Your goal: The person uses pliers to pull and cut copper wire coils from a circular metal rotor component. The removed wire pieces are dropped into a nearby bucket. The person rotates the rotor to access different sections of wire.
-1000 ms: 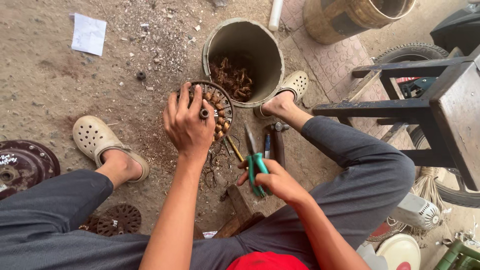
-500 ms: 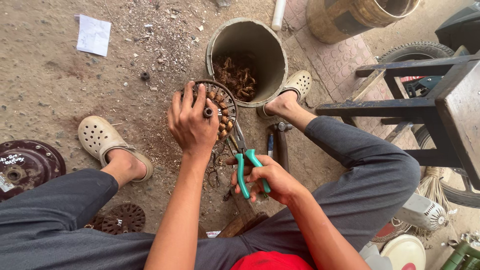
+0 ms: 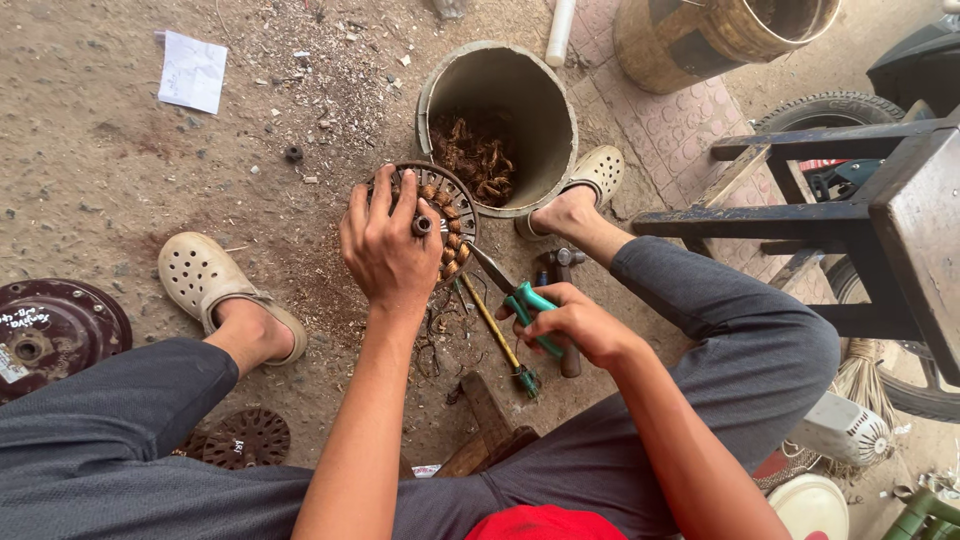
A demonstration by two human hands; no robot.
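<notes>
His left hand [image 3: 385,245] clamps the stator [image 3: 440,215] upright on the floor, just beside the bucket [image 3: 497,125]; his right hand [image 3: 570,325] grips green-handled pliers [image 3: 520,298], tips at its windings.

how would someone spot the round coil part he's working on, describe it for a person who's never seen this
Start at the big open bucket of brownish scrap on the dirt floor between the person's feet. Leaning against its near rim is the coil ring, steadied by the left hand. Unlike the flat dark discs lying left, it is ringed with copper-coloured windings, and the green-handled pliers in the right hand point at it.
</notes>
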